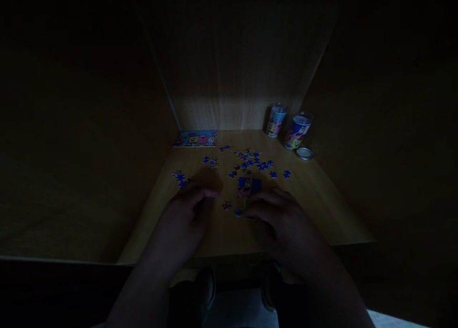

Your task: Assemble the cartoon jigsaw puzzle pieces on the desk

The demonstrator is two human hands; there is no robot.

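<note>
The scene is very dark. My left hand (186, 213) rests on the wooden desk (315, 199) with its fingers curled; I cannot see anything in it. My right hand (281, 218) lies palm down, its fingers bent over the near edge of a small joined patch of puzzle pieces (247, 187). A loose piece (226, 206) lies between the two hands. Several loose blue puzzle pieces (250, 160) are scattered across the middle of the desk, with a small cluster (180, 177) to the left.
A finished picture card (196, 138) lies at the back left against the wall. Two printed cylinder tubs (275, 120) (298, 130) stand at the back right, a round lid (305, 153) beside them. Wooden walls enclose the desk on three sides.
</note>
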